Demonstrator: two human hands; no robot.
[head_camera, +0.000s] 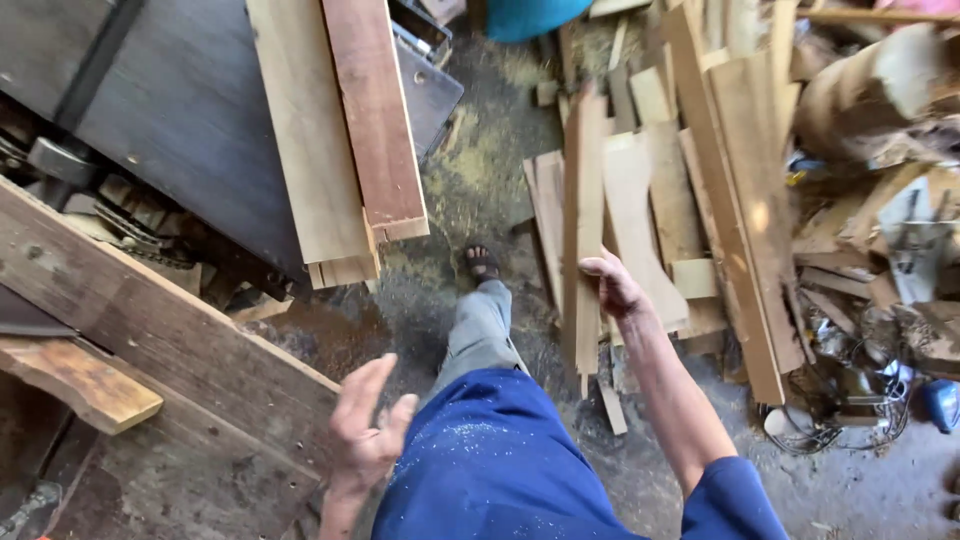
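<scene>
Head view looks down on a workshop floor littered with sawdust and offcuts. Right hand (612, 287) grips a long, narrow, pale wooden strip (582, 230) that stands nearly upright on end, thumb on the near side and fingers wrapped round its edge. The strip rises just in front of a heap of rough pale wooden boards (700, 200), which leans and lies scattered to the right of the strip; its pieces overlap too much for a sure count.

Left hand (365, 425) hangs free well to the lower left of the strip, fingers spread and slightly curled, holding nothing, close to the edge of a broad weathered grey-brown plank (170, 340) that runs slantwise.

To the upper left of the strip, two long flat boards lie side by side on a dark grey machine table (190, 110): one pale yellowish board (310, 150) and one reddish-brown board (378, 120), the reddish one partly over the pale one. One short stubby block of yellow-brown wood (85, 385) juts out far left of the strip, below the weathered plank.

Between the two hands, one leg in grey trousers (480, 330) steps forward, with one dark sandal (482, 264) on its foot, just left of the strip's lower half. Blue cloth (490, 460) dusted with sawdust fills the bottom.
</scene>
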